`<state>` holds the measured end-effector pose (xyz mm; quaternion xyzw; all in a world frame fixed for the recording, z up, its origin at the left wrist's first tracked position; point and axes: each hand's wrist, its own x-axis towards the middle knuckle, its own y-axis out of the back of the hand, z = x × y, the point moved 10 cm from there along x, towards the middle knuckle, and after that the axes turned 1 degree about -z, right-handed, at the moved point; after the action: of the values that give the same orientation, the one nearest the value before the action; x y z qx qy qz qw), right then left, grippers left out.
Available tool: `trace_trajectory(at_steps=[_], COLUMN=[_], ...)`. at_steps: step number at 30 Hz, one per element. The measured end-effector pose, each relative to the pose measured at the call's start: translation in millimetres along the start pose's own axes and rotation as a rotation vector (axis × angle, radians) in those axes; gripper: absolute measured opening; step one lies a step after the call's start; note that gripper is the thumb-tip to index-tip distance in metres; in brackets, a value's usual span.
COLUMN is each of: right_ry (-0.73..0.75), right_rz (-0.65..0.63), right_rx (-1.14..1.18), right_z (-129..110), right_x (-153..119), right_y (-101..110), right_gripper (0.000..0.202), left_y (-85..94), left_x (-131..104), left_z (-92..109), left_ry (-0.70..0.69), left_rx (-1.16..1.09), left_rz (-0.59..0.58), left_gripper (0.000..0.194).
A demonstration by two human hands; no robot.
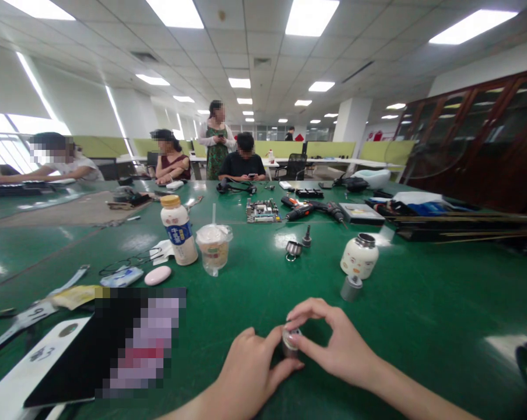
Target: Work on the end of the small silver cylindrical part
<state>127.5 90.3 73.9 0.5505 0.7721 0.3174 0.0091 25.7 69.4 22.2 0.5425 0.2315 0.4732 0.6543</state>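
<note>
A small grey cylinder (290, 347) with a pale, shiny top stands low over the green table in front of me. My left hand (252, 364) grips its side between thumb and forefinger. From the right, my right hand (337, 341) pinches its upper end with thumb and fingertips. Up and to the right are a grey metal cup-like piece (351, 288) and a cream bottle (359, 256) with printed faces and an uncovered metal mouth. Farther off lie a silver lid with a ring (293, 250) and a dark stopper-like part (306, 237).
Left of my hands are a tablet-like dark panel (77, 356), a pink oval case (157, 275), a milk-tea bottle (179, 233) and a lidded cup with a straw (214, 251). Behind are a circuit board (263, 211) and an electric screwdriver (301, 210). Several people are across the table.
</note>
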Motion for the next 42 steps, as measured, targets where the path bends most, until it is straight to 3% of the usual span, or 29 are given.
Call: trace_trajectory(at_steps=[4, 8, 12, 15, 18, 21, 26, 35, 42], right_ry=[-0.01, -0.025, -0.064, -0.075, -0.076, -0.06, -0.007, -0.003, 0.035], right_rz=[0.09, 0.181, 0.121, 0.085, 0.098, 0.093, -0.023, -0.026, 0.106], right_rx=[0.051, 0.097, 0.047, 0.048, 0.073, 0.126, 0.145, 0.043, -0.047], right_z=[1.4, 24.8, 64.2, 78.0, 66.6, 38.9, 3.0, -0.3, -3.6], right_x=[2.2, 13.3, 22.0, 22.6, 20.1, 15.2, 4.4, 0.7, 0.7], right_y=[8.3, 30.7, 33.4, 29.1, 27.1, 21.3, -0.8, -2.5, 16.4], right_gripper=[0.007, 0.014, 0.011, 0.008, 0.01, 0.012, 0.005, 0.005, 0.003], left_y=[0.4, -0.3, 0.5, 3.2, 4.4, 2.9, 1.1, -0.9, 1.7], left_x=[0.1, -0.2, -0.4, -0.3, -0.4, -0.3, -0.1, -1.2, -1.0], left_z=[0.2, -0.9, -1.4, -0.7, 0.2, 0.5, -0.5, -0.8, 1.6], left_ry=[0.001, 0.017, 0.024, 0.018, 0.012, 0.004, -0.006, -0.022, -0.022], left_rx=[-0.001, 0.012, 0.027, 0.044, 0.047, 0.037, 0.05, 0.034, -0.009], left_rz=[0.001, -0.003, 0.007, 0.027, 0.033, 0.029, 0.041, 0.053, 0.033], left_gripper=[0.033, 0.03, 0.031, 0.031, 0.03, 0.028, 0.036, 0.036, 0.028])
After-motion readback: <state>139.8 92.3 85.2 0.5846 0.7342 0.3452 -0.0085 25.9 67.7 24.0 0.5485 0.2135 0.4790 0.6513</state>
